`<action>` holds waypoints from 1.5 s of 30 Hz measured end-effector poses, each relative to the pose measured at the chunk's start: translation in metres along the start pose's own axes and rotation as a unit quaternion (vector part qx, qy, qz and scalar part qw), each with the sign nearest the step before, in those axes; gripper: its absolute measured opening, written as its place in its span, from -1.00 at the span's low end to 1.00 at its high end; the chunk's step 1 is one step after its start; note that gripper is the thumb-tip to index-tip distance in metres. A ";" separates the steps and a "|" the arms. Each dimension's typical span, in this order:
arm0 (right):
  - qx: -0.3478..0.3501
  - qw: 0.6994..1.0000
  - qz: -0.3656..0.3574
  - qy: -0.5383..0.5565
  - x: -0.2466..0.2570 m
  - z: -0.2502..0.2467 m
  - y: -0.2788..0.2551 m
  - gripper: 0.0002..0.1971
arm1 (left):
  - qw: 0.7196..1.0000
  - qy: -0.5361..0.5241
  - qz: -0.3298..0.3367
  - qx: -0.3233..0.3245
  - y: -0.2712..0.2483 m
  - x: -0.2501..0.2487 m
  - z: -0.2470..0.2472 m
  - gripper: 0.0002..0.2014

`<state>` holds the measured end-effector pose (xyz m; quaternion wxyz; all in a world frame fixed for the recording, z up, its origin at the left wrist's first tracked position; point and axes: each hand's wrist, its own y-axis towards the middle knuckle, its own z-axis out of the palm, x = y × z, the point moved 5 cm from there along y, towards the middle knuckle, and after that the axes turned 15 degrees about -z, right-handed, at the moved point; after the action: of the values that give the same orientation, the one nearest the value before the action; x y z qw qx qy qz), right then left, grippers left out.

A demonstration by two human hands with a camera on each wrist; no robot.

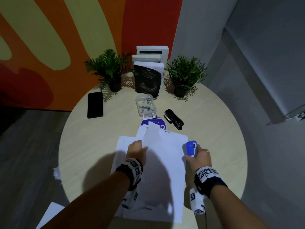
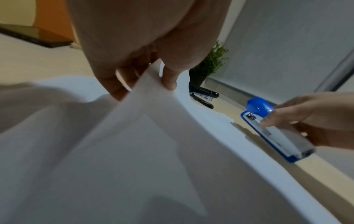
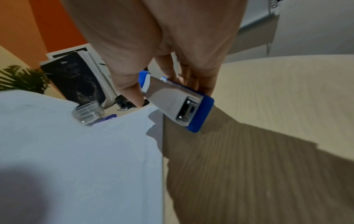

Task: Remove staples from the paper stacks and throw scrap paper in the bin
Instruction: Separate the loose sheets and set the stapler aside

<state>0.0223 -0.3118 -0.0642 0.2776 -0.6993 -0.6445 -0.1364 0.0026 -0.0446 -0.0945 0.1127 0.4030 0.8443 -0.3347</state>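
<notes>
White paper sheets [image 1: 158,162] lie stacked on the round table [image 1: 99,146], near its front. My left hand [image 1: 137,149] pinches the far edge of the top sheet [image 2: 145,121] between thumb and fingers and lifts it, so the sheet bows upward. To the right of the stack, my right hand [image 1: 199,154] grips a blue and silver stapler [image 1: 190,147], held just off the paper's right edge. In the right wrist view the stapler [image 3: 178,104] shows its metal underside above the table. No bin is in view.
A black stapler [image 1: 174,119] lies open beyond the papers. A clear plastic box [image 1: 146,105] with small metal pieces sits mid-table, a blue leaflet [image 1: 153,123] under its near edge. Books [image 1: 148,75], two potted plants [image 1: 110,70] and a black phone [image 1: 95,104] stand farther back.
</notes>
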 end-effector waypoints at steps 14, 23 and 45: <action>-0.012 0.998 0.041 -0.048 -0.020 0.001 0.002 -0.79 | 0.975 0.202 -0.030 -0.083 -0.007 -0.001 0.012 -0.70; -0.048 0.997 0.046 -0.033 -0.024 -0.007 0.011 -0.73 | 0.995 0.091 0.021 -0.020 0.011 0.014 0.019 -0.56; -0.054 0.939 -0.017 0.338 0.037 0.012 -0.007 -0.47 | 0.946 -0.307 0.082 0.062 -0.020 0.015 -0.050 -0.74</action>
<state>0.0183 -0.2744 -0.0524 0.4386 -0.6150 -0.5156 -0.4045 -0.0181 -0.0119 -0.0546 0.3686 0.3547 0.7102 -0.4836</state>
